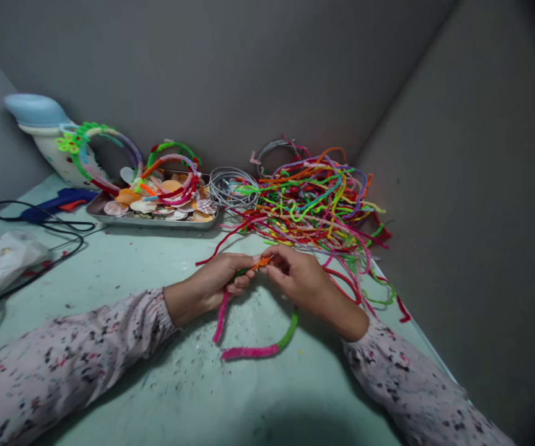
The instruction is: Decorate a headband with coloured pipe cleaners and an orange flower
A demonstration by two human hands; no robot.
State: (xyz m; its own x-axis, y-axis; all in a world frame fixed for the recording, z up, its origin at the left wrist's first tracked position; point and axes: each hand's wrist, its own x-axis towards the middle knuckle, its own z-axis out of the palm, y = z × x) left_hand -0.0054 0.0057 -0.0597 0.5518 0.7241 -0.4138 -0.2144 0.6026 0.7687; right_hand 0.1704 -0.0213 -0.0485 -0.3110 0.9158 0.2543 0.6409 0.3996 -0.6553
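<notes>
Between my hands is a curved headband wrapped in fuzzy pipe cleaner, pink at both ends and green further along. Its middle is partly hidden behind my fingers. My left hand is closed around the band, with one pink end hanging below the palm. A short orange pipe cleaner shows at the fingertips, on or against the band. My right hand pinches at this orange piece with thumb and fingers. The other pink end curves out below my right hand, over the table.
Behind my hands lies a tangled heap of coloured pipe cleaners, beside coiled grey wire. A metal tray holds shells and wrapped hoops. Further left are a bottle-shaped container, a blue tool, a black cable and a plastic bag.
</notes>
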